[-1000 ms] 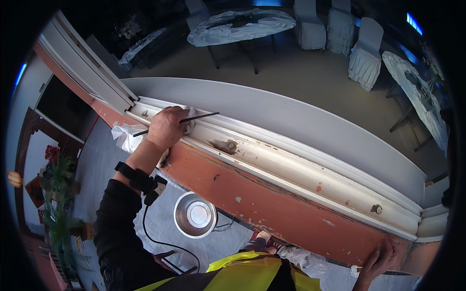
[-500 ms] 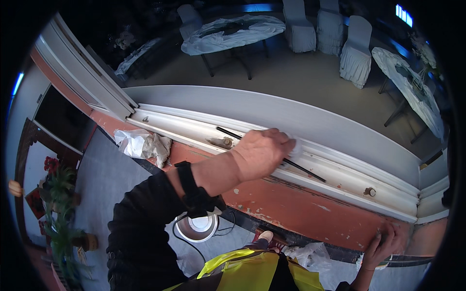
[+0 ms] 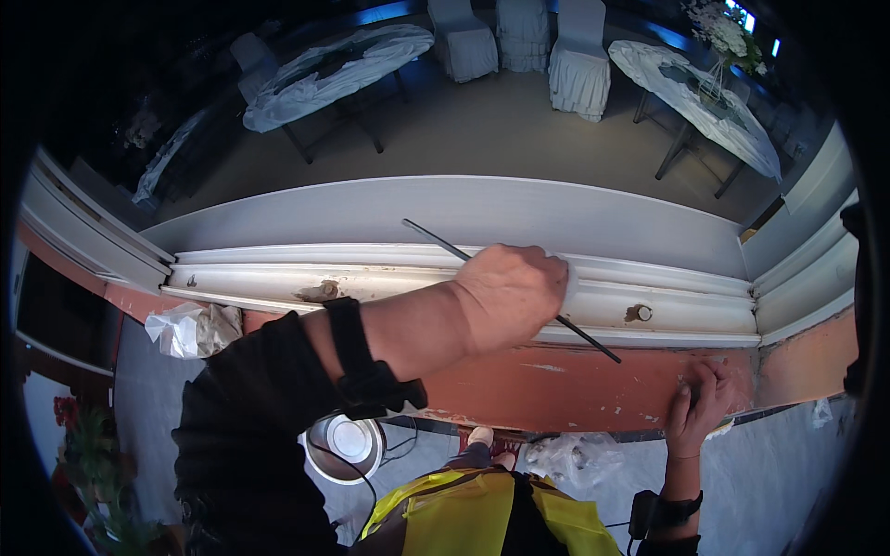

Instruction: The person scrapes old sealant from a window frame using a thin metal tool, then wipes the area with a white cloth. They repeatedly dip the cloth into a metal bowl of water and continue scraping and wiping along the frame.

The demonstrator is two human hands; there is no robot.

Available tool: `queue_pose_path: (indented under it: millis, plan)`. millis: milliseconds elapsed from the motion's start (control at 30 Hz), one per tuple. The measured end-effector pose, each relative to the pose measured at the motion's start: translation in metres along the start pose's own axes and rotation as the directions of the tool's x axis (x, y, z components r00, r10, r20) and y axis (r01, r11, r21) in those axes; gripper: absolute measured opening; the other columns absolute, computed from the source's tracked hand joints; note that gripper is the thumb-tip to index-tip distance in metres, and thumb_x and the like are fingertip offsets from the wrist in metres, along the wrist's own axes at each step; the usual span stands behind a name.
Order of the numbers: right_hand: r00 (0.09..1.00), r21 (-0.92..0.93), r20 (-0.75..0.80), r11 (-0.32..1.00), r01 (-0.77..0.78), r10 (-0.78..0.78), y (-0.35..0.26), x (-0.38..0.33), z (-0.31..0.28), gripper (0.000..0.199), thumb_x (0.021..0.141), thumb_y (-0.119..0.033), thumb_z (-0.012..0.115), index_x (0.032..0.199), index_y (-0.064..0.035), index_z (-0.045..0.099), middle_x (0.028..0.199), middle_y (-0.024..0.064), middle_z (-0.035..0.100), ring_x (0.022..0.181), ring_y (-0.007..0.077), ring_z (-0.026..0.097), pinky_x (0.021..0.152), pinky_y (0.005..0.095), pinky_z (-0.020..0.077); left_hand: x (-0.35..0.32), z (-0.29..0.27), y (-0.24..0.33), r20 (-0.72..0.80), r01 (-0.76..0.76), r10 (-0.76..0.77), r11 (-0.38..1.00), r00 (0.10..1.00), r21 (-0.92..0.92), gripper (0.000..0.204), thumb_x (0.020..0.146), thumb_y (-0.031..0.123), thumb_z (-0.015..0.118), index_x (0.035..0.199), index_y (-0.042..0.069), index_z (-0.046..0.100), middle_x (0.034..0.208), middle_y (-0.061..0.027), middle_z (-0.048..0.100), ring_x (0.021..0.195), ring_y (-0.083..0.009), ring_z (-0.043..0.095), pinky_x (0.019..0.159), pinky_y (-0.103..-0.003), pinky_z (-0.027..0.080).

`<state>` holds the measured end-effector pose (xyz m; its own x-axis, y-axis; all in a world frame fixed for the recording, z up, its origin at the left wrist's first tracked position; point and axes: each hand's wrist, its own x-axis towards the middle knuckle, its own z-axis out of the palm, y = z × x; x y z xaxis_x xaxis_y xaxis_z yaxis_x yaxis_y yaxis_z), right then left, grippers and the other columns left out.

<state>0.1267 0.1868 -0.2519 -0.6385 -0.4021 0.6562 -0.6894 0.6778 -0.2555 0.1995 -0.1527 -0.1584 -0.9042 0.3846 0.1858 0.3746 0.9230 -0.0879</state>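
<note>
My left hand (image 3: 514, 295) is closed around a thin dark rod (image 3: 591, 343) over the white window track (image 3: 705, 316). The rod lies slantwise, its far end above the pale panel (image 3: 464, 204) behind the track and its near end over the red sill (image 3: 556, 385). Something whitish and translucent (image 3: 571, 278) shows at the fingertips; its kind is unclear. Farther right, my right hand (image 3: 702, 403) leans on the sill, its fingers apart and slightly bent, holding nothing. Stained holes sit in the track, one with a round white plug (image 3: 640, 313).
A crumpled plastic bag (image 3: 195, 329) lies at the sill's left end. Below stand a metal basin (image 3: 343, 449) with a cable and another clear bag (image 3: 575, 457). Beyond the panel are covered tables (image 3: 343, 79) and chairs (image 3: 579, 65); potted plants (image 3: 88, 473) stand lower left.
My left hand and the rod have moved right along the track, and the rod's far end now overlaps the panel. My view has turned rightward. The right hand stays on the sill.
</note>
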Motion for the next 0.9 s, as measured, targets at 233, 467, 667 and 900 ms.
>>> queue_pose_path:
  millis: [233, 467, 667, 900]
  plan:
    - [1.000, -0.007, -0.003, 1.000, 0.003, -0.003, 0.002, 0.000, 0.001, 0.028, 0.079, -0.019, 0.055, 0.103, -0.0046, 0.060, 0.105, 0.0153, 0.055, 0.095, 0.0322, 0.050, 0.083, 0.0429, 0.0353, -0.077, -0.027, -0.032, 0.003, 0.074, -0.075, 0.990, 0.997, 0.121, 0.046, 0.067, 0.005, 0.063, 0.111, -0.006, 0.061, 0.091, -0.0097, 0.061, 0.080, -0.0251, 0.063, 0.068, -0.034, 0.053]
    - [0.999, -0.027, -0.036, 1.000, 0.012, -0.013, -0.001, 0.003, -0.003, 0.028, 0.079, -0.020, 0.055, 0.101, -0.0045, 0.061, 0.103, 0.0155, 0.056, 0.094, 0.0331, 0.050, 0.083, 0.0438, 0.0347, 0.009, -0.009, 0.001, -0.108, -0.088, 0.080, 0.994, 0.991, -0.065, 0.041, 0.071, 0.005, 0.063, 0.112, -0.003, 0.060, 0.087, -0.0120, 0.061, 0.085, -0.0292, 0.062, 0.071, -0.037, 0.052]
    - [1.000, -0.026, -0.007, 0.999, -0.025, 0.024, -0.002, 0.002, -0.001, 0.026, 0.079, -0.020, 0.055, 0.100, -0.0047, 0.061, 0.103, 0.0154, 0.055, 0.094, 0.0335, 0.049, 0.084, 0.0437, 0.0339, -0.068, -0.056, -0.073, 0.015, 0.303, -0.308, 0.924, 0.951, -0.233, 0.035, 0.072, 0.006, 0.069, 0.107, 0.007, 0.068, 0.089, -0.0110, 0.065, 0.083, -0.0311, 0.062, 0.072, -0.037, 0.051]
    - [0.999, -0.045, 0.037, 0.999, 0.001, 0.001, -0.007, 0.007, -0.002, 0.025, 0.079, -0.019, 0.054, 0.099, -0.0052, 0.061, 0.100, 0.0143, 0.054, 0.091, 0.0318, 0.048, 0.083, 0.0426, 0.0336, -0.048, -0.015, -0.096, 0.134, 0.234, -0.196, 0.892, 0.971, -0.386, 0.029, 0.073, 0.004, 0.072, 0.102, 0.005, 0.070, 0.084, -0.0140, 0.065, 0.080, -0.0323, 0.062, 0.071, -0.036, 0.051]
